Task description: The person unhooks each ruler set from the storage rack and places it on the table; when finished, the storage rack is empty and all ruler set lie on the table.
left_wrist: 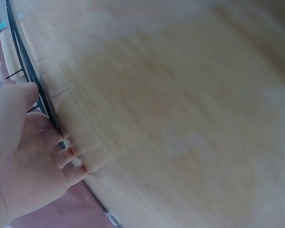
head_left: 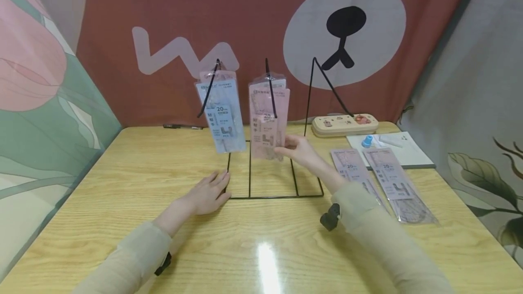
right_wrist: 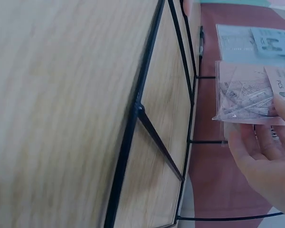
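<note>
Your right hand (head_left: 301,149) is at the middle prong of the black metal-wire display rack (head_left: 278,197). Its grip is narrow and pinches the lower right edge of the flat pink packet with a clear plastic sleeve and printed card (head_left: 257,133). This packet hangs upright from the middle prong, clear of the table surface. A packet with a pale header (head_left: 278,84) hangs directly behind it.

Your left hand (head_left: 209,194) lies palm down on the light wood-grain table (head_left: 224,248), at the front left corner of the rack base. Its grip is wide and holds nothing; the fingers are extended, with the fingertips at the left base wire.

On the left prong, a flat light-blue plastic packet (head_left: 224,124) hangs in front of a second pink packet (head_left: 226,75). The right prong rises near the cream oblong pencil case with printed figures (head_left: 345,126), which lies at the far edge of the table.

To the right of the rack, two flat pink packets (head_left: 392,173) lie side by side on the table, near a thin white rectangular pad (head_left: 412,153). A small blue plastic cap-like piece (head_left: 367,141) rests on the pad. A slim black pen (head_left: 182,126) lies at the far left edge.
</note>
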Demonstrator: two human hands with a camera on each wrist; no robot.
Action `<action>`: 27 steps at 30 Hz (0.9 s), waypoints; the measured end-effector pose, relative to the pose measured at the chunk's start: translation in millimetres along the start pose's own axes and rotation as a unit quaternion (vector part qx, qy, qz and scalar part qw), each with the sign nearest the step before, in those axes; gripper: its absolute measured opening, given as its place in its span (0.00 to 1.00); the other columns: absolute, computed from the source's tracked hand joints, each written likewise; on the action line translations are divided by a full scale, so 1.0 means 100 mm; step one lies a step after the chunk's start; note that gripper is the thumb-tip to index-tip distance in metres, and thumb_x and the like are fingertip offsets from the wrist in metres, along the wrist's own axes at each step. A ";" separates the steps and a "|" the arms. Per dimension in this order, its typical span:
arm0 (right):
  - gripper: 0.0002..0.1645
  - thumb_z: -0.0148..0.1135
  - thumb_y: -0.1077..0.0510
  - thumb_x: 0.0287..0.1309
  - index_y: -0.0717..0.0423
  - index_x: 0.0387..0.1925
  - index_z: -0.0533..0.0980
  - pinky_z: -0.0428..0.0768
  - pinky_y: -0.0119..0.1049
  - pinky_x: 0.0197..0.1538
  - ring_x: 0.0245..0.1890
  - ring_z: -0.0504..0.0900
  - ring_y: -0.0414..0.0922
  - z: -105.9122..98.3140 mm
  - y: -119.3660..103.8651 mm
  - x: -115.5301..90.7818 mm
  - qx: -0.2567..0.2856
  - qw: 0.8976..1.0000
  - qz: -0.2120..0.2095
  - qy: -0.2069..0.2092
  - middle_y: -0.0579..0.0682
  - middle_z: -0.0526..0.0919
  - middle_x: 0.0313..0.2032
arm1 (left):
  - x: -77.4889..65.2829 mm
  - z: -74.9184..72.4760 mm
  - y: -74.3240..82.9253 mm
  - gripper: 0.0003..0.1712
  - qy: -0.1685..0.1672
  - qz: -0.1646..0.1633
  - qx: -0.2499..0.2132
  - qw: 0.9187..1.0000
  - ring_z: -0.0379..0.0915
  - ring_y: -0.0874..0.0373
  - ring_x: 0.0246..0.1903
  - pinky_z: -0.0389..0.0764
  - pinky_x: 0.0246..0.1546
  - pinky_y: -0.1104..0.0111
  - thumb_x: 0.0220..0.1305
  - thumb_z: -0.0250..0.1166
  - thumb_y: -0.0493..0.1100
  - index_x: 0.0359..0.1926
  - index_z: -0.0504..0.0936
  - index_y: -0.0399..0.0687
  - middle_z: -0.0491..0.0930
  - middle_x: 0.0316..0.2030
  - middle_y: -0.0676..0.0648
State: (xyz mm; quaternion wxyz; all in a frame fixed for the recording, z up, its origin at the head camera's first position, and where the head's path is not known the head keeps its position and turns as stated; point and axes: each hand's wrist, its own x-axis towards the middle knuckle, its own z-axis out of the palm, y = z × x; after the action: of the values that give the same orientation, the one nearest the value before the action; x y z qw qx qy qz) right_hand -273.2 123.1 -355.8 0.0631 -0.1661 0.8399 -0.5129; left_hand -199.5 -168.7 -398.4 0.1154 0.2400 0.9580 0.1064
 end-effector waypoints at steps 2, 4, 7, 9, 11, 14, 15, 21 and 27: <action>0.25 0.62 0.52 0.59 0.59 0.55 0.75 0.74 0.48 0.59 0.52 0.79 0.52 0.01 0.00 -0.03 -0.002 1.000 -0.004 0.000 0.58 0.81 0.52 | 0.00 0.00 0.00 0.36 0.002 0.002 0.000 1.000 0.40 0.35 0.71 0.49 0.68 0.41 0.74 0.43 0.54 0.72 0.48 0.38 0.45 0.73 0.39; 0.23 0.62 0.52 0.60 0.59 0.54 0.77 0.76 0.47 0.58 0.52 0.80 0.52 0.02 -0.01 -0.09 0.007 1.000 -0.003 -0.006 0.58 0.82 0.51 | 0.00 0.01 0.00 0.36 0.002 0.003 -0.001 1.000 0.40 0.35 0.71 0.49 0.68 0.41 0.74 0.43 0.54 0.72 0.48 0.38 0.46 0.73 0.39; 0.22 0.62 0.52 0.60 0.59 0.53 0.77 0.78 0.45 0.55 0.50 0.82 0.51 0.03 -0.03 -0.19 0.028 0.999 -0.001 -0.018 0.57 0.83 0.50 | 0.00 0.00 0.00 0.36 0.001 0.003 -0.003 1.000 0.40 0.35 0.71 0.49 0.68 0.41 0.74 0.43 0.54 0.72 0.48 0.38 0.46 0.73 0.38; 0.22 0.62 0.53 0.60 0.59 0.53 0.77 0.78 0.46 0.55 0.49 0.83 0.51 0.03 -0.06 -0.28 0.042 0.999 0.001 -0.029 0.57 0.83 0.49 | 0.00 0.00 0.00 0.36 0.000 0.004 -0.002 1.000 0.40 0.35 0.71 0.49 0.68 0.40 0.74 0.43 0.54 0.72 0.48 0.37 0.46 0.73 0.38; 0.21 0.62 0.52 0.59 0.59 0.52 0.78 0.78 0.46 0.56 0.48 0.83 0.50 0.03 -0.08 -0.39 0.037 0.999 0.002 -0.037 0.57 0.84 0.48 | 0.00 0.00 0.00 0.36 0.001 0.006 -0.003 1.000 0.40 0.34 0.71 0.49 0.67 0.40 0.74 0.43 0.53 0.72 0.48 0.37 0.46 0.73 0.38; 0.20 0.63 0.53 0.58 0.59 0.49 0.79 0.78 0.46 0.55 0.45 0.84 0.48 0.04 -0.12 -0.56 0.024 0.999 0.002 -0.049 0.56 0.85 0.45 | 0.00 -0.01 0.01 0.35 0.001 0.007 -0.005 1.000 0.40 0.34 0.71 0.49 0.67 0.40 0.74 0.43 0.53 0.72 0.48 0.37 0.46 0.73 0.38; 0.19 0.63 0.53 0.58 0.60 0.49 0.79 0.78 0.46 0.55 0.44 0.85 0.48 0.04 -0.13 -0.62 0.022 0.998 0.001 -0.054 0.57 0.85 0.45 | -0.01 -0.01 0.01 0.35 0.001 0.007 -0.006 1.000 0.40 0.34 0.71 0.49 0.67 0.40 0.74 0.43 0.53 0.72 0.48 0.36 0.46 0.73 0.38; 0.19 0.64 0.55 0.56 0.62 0.47 0.79 0.82 0.41 0.49 0.43 0.85 0.48 0.06 -0.14 -0.94 0.039 0.997 0.000 -0.072 0.59 0.84 0.45 | -0.01 -0.01 0.01 0.36 0.003 0.008 -0.006 1.000 0.40 0.34 0.71 0.49 0.68 0.40 0.74 0.44 0.53 0.72 0.48 0.36 0.46 0.73 0.38; 0.20 0.65 0.53 0.54 0.61 0.46 0.80 0.81 0.37 0.49 0.43 0.85 0.45 0.06 -0.17 -1.22 0.034 0.995 -0.007 -0.091 0.58 0.84 0.45 | -0.01 0.00 0.00 0.36 0.007 0.009 -0.004 1.000 0.41 0.34 0.71 0.49 0.68 0.41 0.74 0.44 0.53 0.72 0.49 0.37 0.47 0.73 0.38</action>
State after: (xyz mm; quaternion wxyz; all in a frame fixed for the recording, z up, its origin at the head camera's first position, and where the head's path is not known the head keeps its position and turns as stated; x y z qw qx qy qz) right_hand -153.3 152.9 -351.0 0.1412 -0.2157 0.8115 -0.5243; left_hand -198.7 -169.1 -397.9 0.1086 0.2470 0.9562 0.1132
